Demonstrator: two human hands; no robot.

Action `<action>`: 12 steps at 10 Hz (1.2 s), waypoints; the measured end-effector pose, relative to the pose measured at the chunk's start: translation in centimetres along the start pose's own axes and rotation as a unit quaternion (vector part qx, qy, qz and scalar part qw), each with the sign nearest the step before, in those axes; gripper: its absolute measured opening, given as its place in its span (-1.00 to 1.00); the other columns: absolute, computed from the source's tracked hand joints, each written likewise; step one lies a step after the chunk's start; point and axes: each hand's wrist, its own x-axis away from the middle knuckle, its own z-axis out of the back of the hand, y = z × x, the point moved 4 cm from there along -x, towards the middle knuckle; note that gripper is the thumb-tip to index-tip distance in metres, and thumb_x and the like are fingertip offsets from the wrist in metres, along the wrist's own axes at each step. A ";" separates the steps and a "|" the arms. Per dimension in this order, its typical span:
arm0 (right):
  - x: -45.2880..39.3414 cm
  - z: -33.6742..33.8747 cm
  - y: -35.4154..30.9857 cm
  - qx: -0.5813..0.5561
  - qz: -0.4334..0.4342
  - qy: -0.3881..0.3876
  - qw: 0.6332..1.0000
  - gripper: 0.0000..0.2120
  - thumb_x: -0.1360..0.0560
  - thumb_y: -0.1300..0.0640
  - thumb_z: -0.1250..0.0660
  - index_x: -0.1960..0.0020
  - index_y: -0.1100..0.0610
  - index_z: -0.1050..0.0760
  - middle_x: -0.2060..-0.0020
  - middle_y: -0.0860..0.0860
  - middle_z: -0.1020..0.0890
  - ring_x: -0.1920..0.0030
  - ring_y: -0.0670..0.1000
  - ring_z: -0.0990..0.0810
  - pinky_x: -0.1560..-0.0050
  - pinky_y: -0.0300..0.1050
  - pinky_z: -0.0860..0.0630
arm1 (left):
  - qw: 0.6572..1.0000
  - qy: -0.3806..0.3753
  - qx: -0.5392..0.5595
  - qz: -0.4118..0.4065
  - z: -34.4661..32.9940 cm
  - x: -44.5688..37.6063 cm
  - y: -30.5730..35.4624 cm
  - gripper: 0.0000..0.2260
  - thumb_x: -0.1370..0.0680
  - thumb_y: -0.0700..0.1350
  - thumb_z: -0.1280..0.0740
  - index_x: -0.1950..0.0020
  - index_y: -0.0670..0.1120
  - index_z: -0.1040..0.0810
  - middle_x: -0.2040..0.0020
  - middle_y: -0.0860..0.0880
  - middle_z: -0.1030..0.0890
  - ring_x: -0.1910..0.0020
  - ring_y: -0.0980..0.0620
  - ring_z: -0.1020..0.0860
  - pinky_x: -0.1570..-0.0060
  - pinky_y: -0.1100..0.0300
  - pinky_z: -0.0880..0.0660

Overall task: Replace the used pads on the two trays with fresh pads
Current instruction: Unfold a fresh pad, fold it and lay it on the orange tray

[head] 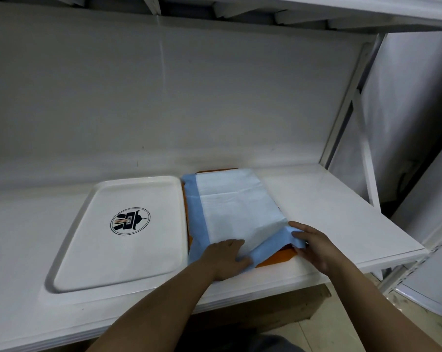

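Observation:
A white tray [93, 250] with a round dark logo lies bare on the left of the shelf. Beside it on the right, an orange tray [278, 256] is mostly covered by a white pad with blue borders [235, 207]. My left hand [223, 257] rests flat on the pad's near edge, its thumb by the folded blue border. The near right corner of the pad is lifted and folded over, and my right hand [316, 246] pinches it, showing the orange tray underneath.
Both trays sit on a white shelf [329, 212] against a white back wall. A metal upright [352, 97] and diagonal brace stand at the right end. Another shelf runs overhead. Floor shows below the front edge.

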 end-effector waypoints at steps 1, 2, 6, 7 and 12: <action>0.8 -0.1 -0.5 0.006 0.024 0.003 1.000 -0.73 -0.54 0.33 -0.22 -0.02 0.02 -0.59 -0.12 0.12 -0.57 -0.10 0.10 -0.54 0.03 -0.07 -0.53 | 0.999 -0.001 -0.037 -0.006 -0.1 0.2 -0.4 -0.39 -0.59 0.27 -0.02 -0.53 -0.06 -0.13 -0.52 -0.05 -0.20 -0.48 -0.01 -0.20 -0.43 0.06 -0.18; 1.3 -0.3 -1.1 -0.031 0.023 0.021 0.999 -0.80 -0.53 0.29 -0.27 -0.07 0.07 -0.55 -0.14 0.17 -0.56 -0.03 0.09 -0.59 0.17 -0.11 -0.60 | 1.000 -0.008 -0.025 -0.003 -0.3 0.1 -0.8 -0.36 -0.58 0.31 0.01 -0.54 -0.05 -0.10 -0.54 -0.02 -0.15 -0.50 0.01 -0.16 -0.43 0.08 -0.16; 3.7 -8.1 0.9 -0.219 -0.126 -0.048 0.966 -0.63 -0.53 0.16 -0.33 -0.29 0.25 -0.38 -0.15 0.23 -0.53 0.00 0.16 -0.62 0.26 -0.05 -0.63 | 0.995 0.005 0.102 0.021 0.9 -0.6 -1.3 -0.41 -0.58 0.17 -0.16 -0.54 -0.01 -0.09 -0.54 -0.03 -0.17 -0.47 -0.02 -0.22 -0.43 0.08 -0.19; 4.9 -8.6 0.6 -0.179 -0.126 -0.044 0.975 -0.71 -0.52 0.38 -0.25 -0.23 0.29 -0.35 0.02 0.25 -0.57 0.08 0.19 -0.60 0.41 -0.05 -0.63 | 0.993 0.010 0.120 0.009 1.6 -0.6 -1.0 -0.47 -0.60 0.09 -0.16 -0.54 -0.01 -0.12 -0.53 -0.02 -0.19 -0.46 -0.02 -0.24 -0.42 0.11 -0.19; 4.5 -9.8 0.3 -0.206 -0.123 -0.060 0.969 -0.83 -0.50 0.43 -0.23 -0.02 0.23 -0.45 0.11 0.18 -0.61 0.14 0.12 -0.61 0.36 -0.13 -0.63 | 0.992 0.118 0.054 0.011 3.2 -2.4 -1.5 -0.71 -0.60 -0.04 -0.21 -0.26 -0.12 -0.49 -0.21 -0.11 -0.56 -0.18 -0.06 -0.51 -0.10 0.13 -0.44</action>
